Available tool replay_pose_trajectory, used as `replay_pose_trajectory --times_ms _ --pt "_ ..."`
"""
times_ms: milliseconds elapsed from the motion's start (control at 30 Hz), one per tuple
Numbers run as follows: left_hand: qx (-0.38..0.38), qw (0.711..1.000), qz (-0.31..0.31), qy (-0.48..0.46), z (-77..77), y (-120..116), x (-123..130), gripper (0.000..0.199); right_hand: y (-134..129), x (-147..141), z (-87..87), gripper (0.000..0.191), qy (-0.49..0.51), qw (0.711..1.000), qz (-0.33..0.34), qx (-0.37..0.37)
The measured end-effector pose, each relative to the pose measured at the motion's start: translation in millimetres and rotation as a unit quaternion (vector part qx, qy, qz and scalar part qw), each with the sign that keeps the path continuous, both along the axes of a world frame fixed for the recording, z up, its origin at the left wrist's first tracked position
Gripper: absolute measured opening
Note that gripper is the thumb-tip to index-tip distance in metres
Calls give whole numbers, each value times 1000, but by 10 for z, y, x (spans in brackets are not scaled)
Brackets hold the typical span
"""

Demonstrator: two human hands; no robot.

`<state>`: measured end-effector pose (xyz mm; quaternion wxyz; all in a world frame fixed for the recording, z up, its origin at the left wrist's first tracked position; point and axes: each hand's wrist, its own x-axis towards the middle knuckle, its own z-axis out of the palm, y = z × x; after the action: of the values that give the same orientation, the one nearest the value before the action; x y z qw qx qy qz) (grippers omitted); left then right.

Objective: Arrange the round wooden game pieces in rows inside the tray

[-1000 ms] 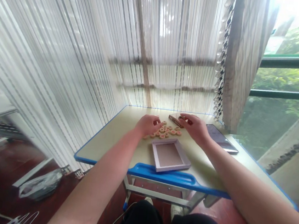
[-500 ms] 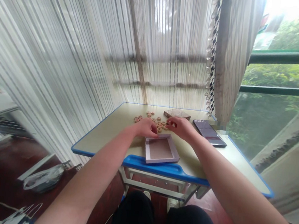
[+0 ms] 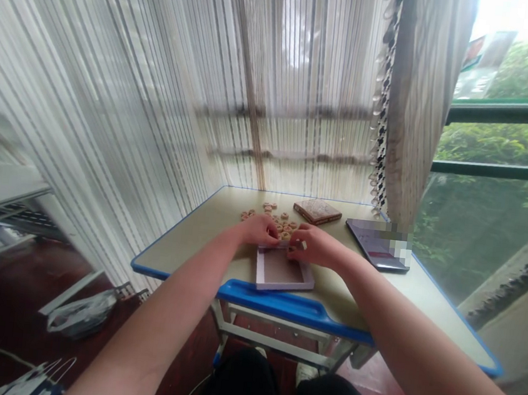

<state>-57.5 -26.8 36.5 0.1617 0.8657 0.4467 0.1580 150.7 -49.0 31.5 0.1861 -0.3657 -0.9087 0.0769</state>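
Round wooden game pieces (image 3: 288, 227), probably Chinese chess pieces, lie scattered in a loose cluster at the middle of the table. In front of them an open, shallow, pale pinkish box (image 3: 260, 269) sits by the near edge. My left hand (image 3: 261, 228) is at the box's far left rim, fingers curled close to the pieces; what they grip, if anything, is hidden. Over the far right part of the box is my right hand (image 3: 318, 245), its fingertips pinched on a small round piece (image 3: 292, 249) just above the box floor.
A brown patterned flat box (image 3: 318, 211) lies at the back. To its right rests a tablet or large phone (image 3: 372, 243) with a dark screen. The cream table (image 3: 189, 233) has a blue rim and a blue front groove (image 3: 276, 298). A string curtain (image 3: 290, 131) hangs behind.
My right hand has moved from the pieces toward me, over the box. My left hand stays by the far rim. The whole view has shifted slightly.
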Motion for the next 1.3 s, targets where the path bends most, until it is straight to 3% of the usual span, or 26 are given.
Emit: replay_pose_trajectory --times_ms 167,400,500,633,900,1100,1300 --pt "49 999 -12 6 34 -23 19 20 3 40 47 23 -31 999 27 -16" --pt "16 1000 -4 8 -29 28 -19 20 34 50 26 28 -51 998 -26 -11" --pt "-3 1000 2 10 -51 49 -25 21 29 58 22 30 -35 999 -6 -14" --pt "-4 1000 8 2 -53 51 -16 21 19 62 39 19 -18 999 29 -28" --pt "-41 999 -3 -12 -2 3 -13 20 31 44 35 18 -39 998 -40 12" --pt "-53 999 7 -11 64 -43 0 18 22 64 62 23 -36 999 -12 -37" --pt "-40 999 -13 -6 31 13 -37 23 59 61 47 16 -33 999 -10 -21"
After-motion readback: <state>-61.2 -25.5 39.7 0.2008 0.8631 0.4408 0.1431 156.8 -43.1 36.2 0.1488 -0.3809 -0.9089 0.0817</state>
